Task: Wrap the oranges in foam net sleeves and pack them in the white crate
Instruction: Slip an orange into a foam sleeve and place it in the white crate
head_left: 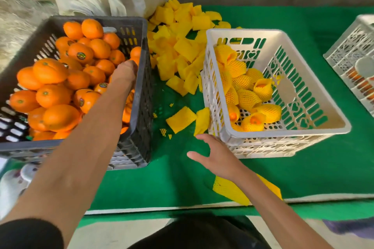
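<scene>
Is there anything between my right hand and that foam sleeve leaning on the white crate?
Nothing visible. The right hand is open over bare green mat, its fingertips just short of the foam sleeve leaning against the white crate. Another loose sleeve lies beside it, not in the path.

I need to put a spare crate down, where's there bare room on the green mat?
Bare mat lies in front of the white crate, and between it and the far-right crate. Between the dark crate and white crate, loose sleeves crowd it.
</scene>
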The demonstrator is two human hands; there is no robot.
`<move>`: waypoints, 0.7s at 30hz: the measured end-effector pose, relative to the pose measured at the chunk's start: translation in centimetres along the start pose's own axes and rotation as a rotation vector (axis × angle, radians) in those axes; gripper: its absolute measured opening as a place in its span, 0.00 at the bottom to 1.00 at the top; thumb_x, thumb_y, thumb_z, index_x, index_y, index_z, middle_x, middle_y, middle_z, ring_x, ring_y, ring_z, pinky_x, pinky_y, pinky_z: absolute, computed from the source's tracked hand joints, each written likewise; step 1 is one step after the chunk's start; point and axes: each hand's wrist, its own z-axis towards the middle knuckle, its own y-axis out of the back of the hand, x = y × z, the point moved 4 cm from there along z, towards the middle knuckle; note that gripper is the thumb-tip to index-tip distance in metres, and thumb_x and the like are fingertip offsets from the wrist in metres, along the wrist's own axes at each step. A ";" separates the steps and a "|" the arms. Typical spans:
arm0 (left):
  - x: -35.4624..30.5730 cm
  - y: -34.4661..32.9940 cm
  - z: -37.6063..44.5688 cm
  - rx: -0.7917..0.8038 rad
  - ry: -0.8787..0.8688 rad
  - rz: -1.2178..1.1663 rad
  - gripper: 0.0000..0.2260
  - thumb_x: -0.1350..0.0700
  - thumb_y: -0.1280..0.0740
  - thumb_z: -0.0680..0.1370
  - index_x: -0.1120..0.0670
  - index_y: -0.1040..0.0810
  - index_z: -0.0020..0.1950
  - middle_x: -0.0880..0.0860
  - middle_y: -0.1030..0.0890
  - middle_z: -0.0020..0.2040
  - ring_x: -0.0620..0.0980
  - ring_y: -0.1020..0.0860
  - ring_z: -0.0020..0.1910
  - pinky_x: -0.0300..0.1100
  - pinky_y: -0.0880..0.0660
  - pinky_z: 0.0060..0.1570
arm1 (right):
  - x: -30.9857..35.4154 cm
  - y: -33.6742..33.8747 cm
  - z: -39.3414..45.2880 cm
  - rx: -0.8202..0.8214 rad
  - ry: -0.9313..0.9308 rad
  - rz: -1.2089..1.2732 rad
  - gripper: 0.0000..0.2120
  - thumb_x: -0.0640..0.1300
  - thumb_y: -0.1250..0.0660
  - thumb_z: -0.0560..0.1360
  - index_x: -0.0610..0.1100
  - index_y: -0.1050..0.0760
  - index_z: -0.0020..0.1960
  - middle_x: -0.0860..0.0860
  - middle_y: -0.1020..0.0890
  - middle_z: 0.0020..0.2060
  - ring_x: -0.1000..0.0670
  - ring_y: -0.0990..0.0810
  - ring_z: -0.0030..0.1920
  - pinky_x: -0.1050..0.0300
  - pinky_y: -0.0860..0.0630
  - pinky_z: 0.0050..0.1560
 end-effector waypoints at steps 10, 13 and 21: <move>-1.2 3.7 -4.8 -0.186 -0.029 -0.068 0.12 0.61 0.38 0.83 0.57 0.21 0.65 0.63 0.20 0.61 0.65 0.21 0.59 0.59 0.21 0.56 | 0.3 1.2 -1.2 0.004 -0.023 0.014 0.32 0.68 0.32 0.75 0.57 0.33 0.75 0.58 0.27 0.72 0.57 0.28 0.70 0.55 0.29 0.65; -3.4 6.1 -9.1 -0.448 -0.186 -0.220 0.09 0.57 0.36 0.82 0.56 0.20 0.59 0.59 0.17 0.55 0.60 0.19 0.52 0.54 0.20 0.49 | -0.5 2.2 -2.7 -0.042 -0.048 -0.052 0.26 0.68 0.32 0.75 0.56 0.26 0.68 0.59 0.21 0.65 0.57 0.22 0.64 0.55 0.25 0.61; -11.1 -1.2 -22.1 -0.482 -0.602 -0.452 0.05 0.58 0.33 0.81 0.58 0.19 0.54 0.55 0.19 0.53 0.56 0.22 0.51 0.53 0.24 0.47 | -5.9 3.3 -5.8 -0.084 -0.264 -0.458 0.41 0.76 0.35 0.70 0.56 0.33 0.76 0.55 0.31 0.75 0.47 0.31 0.74 0.45 0.27 0.68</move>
